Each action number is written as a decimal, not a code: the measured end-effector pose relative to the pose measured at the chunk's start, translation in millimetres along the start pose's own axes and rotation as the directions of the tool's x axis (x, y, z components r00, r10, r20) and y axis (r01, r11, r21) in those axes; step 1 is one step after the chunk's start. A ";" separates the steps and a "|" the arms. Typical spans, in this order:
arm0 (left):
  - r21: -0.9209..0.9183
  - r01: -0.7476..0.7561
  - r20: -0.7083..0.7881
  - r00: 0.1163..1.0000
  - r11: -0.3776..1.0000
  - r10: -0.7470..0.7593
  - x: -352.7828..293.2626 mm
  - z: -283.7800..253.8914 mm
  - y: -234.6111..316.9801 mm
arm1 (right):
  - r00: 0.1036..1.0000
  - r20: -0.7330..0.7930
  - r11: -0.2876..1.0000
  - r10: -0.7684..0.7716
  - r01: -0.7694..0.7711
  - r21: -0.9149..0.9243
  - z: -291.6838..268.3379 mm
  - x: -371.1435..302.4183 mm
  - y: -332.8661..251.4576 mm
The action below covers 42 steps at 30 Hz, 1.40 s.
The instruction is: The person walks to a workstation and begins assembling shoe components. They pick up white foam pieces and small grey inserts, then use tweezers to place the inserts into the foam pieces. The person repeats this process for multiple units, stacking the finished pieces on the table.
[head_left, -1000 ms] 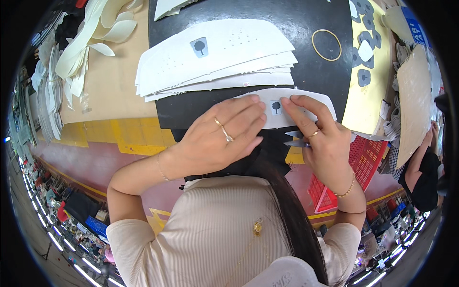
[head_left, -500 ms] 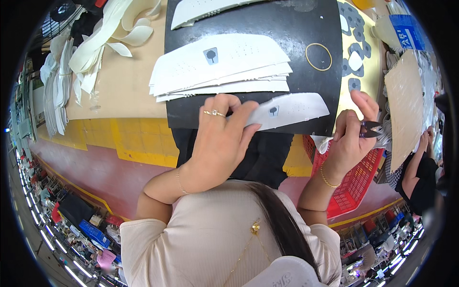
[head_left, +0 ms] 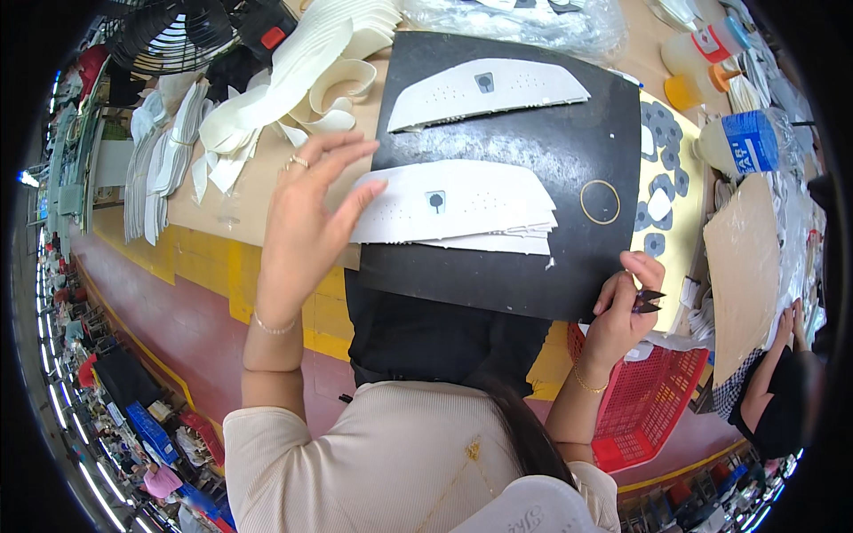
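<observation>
My left hand [head_left: 311,200] is beside the left end of a near stack of white curved panels [head_left: 480,202], its fingers apart and the thumb close to the top panel. The top panel bears a small grey-blue patch with a dark round mark and rows of tiny holes. Beyond it lies a second, similar white stack [head_left: 529,84]. My right hand [head_left: 620,311] is closed round a pair of small thread snips [head_left: 649,301], whose dark blades point right; the palm hides the rest. It hovers by the near right corner of the black mat [head_left: 498,289].
A yellow rubber band [head_left: 600,202] lies on the mat. Right of it is a yellow sheet with grey pieces [head_left: 655,243], then bottles [head_left: 742,142]. Cream strips [head_left: 306,67] and a fan [head_left: 178,35] are at far left. A red basket [head_left: 653,409] stands below; another person's arm [head_left: 775,355] shows at right.
The single white panel my left hand held is no longer in it. That hand has opened and moved left to the near stack. My right hand keeps the snips. The view has shifted.
</observation>
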<state>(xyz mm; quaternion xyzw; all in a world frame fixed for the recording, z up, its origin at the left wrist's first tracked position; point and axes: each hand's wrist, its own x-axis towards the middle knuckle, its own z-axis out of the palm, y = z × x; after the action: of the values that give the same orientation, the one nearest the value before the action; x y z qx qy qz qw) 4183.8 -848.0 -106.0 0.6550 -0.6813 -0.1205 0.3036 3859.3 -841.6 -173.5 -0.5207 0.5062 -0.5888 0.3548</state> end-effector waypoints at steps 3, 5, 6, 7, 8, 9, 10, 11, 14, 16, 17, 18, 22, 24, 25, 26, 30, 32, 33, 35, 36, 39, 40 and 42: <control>-0.069 -0.010 0.068 0.998 0.998 0.015 31.5 7.8 -5.8 | 0.998 0.055 0.993 -0.042 0.048 -0.106 3.0 -0.7 1.2; -0.092 -0.049 0.064 0.996 0.995 0.055 54.8 23.5 -6.7 | 0.995 0.087 0.987 -0.058 0.070 -0.146 5.0 -0.8 1.2; -0.105 -0.070 0.065 0.995 0.992 0.078 68.1 34.1 -7.4 | 0.993 0.099 0.982 -0.063 0.080 -0.169 5.1 -0.6 1.7; -0.065 -0.093 0.052 0.994 0.994 0.096 81.1 47.9 -11.3 | 0.994 0.094 0.984 -0.063 0.078 -0.163 4.4 -1.1 2.3; -0.023 -0.111 0.037 0.993 0.994 0.112 91.8 63.2 -17.6 | 0.993 0.097 0.985 -0.063 0.077 -0.156 4.0 -1.2 3.1; 0.017 -0.129 0.025 0.991 0.992 0.128 98.6 69.8 -17.8 | 0.993 0.099 0.986 -0.061 0.076 -0.152 3.1 -1.4 3.2; 0.049 -0.138 0.068 0.989 0.989 0.135 101.3 71.5 -18.5 | 0.993 0.102 0.987 -0.059 0.074 -0.146 2.5 -1.3 3.3; 0.082 -0.148 0.112 0.984 0.986 0.139 103.7 71.7 -18.3 | 0.993 0.103 0.986 -0.057 0.072 -0.150 2.5 -0.8 3.3; 0.106 -0.194 0.092 0.978 0.975 0.185 102.2 76.8 -15.1 | 0.991 0.124 0.983 -0.055 0.075 -0.168 3.1 -1.0 2.2; 0.139 -0.240 0.052 0.971 0.961 0.235 99.1 76.6 -13.5 | 0.989 0.136 0.981 -0.054 0.078 -0.176 2.9 -1.1 3.0; 0.130 -0.254 0.042 0.967 0.958 0.251 100.2 76.2 -13.4 | 0.988 0.141 0.982 -0.056 0.080 -0.173 3.0 -0.9 3.6; 0.119 -0.266 0.032 0.964 0.956 0.264 101.2 75.8 -12.8 | 0.987 0.148 0.982 -0.057 0.082 -0.172 2.4 -0.9 3.9; -0.097 -0.089 0.162 0.981 0.991 0.104 107.0 72.7 -6.3 | 0.985 0.159 0.983 -0.060 0.086 -0.165 1.6 -1.1 3.7; -0.269 0.097 0.387 0.922 0.958 0.016 118.5 64.9 -8.2 | 0.983 0.169 0.982 -0.067 0.095 -0.165 1.1 -0.8 4.6; -0.333 0.200 0.497 0.868 0.921 -0.008 123.5 60.4 -9.3 | 0.983 0.170 0.982 -0.063 0.092 -0.168 1.2 -0.8 4.3; -0.403 0.265 0.539 0.843 0.876 -0.007 125.8 57.0 -9.7 | 0.984 0.171 0.981 -0.059 0.089 -0.171 1.8 -1.0 3.8; -0.533 0.439 0.649 0.761 0.723 0.016 130.2 39.1 -0.2 | 0.984 0.171 0.982 -0.046 0.076 -0.175 1.4 -0.5 3.3; -0.558 0.462 0.679 0.731 0.689 0.060 130.1 30.6 3.4 | 0.985 0.168 0.983 -0.046 0.074 -0.166 1.8 -0.6 3.7; -0.560 0.461 0.683 0.727 0.688 0.069 129.5 27.2 6.2 | 0.985 0.167 0.984 -0.046 0.073 -0.162 1.9 -0.8 3.8; -0.565 0.458 0.689 0.719 0.687 0.087 126.6 21.0 12.4 | 0.985 0.164 0.984 -0.045 0.072 -0.161 1.7 -0.7 3.7; -0.573 0.462 0.688 0.719 0.677 0.092 123.9 18.8 15.7 | 0.986 0.163 0.985 -0.044 0.070 -0.160 1.6 -1.2 3.9; -0.591 0.479 0.699 0.705 0.649 0.116 116.4 12.1 25.3 | 0.986 0.161 0.982 -0.047 0.075 -0.171 1.6 -1.4 3.2; -0.592 0.488 0.711 0.691 0.641 0.129 114.7 9.0 28.0 | 0.986 0.161 0.982 -0.046 0.074 -0.175 1.8 -1.5 3.0; -0.588 0.501 0.726 0.673 0.635 0.142 110.8 2.8 34.0 | 0.986 0.160 0.981 -0.044 0.073 -0.181 2.4 -1.1 2.6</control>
<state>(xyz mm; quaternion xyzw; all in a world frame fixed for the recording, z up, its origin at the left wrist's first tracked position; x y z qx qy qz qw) 4159.1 -951.9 -60.8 0.4373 -0.5525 -0.6679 0.2396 3861.6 -841.6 -176.4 -0.6108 0.5143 -0.5066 0.3252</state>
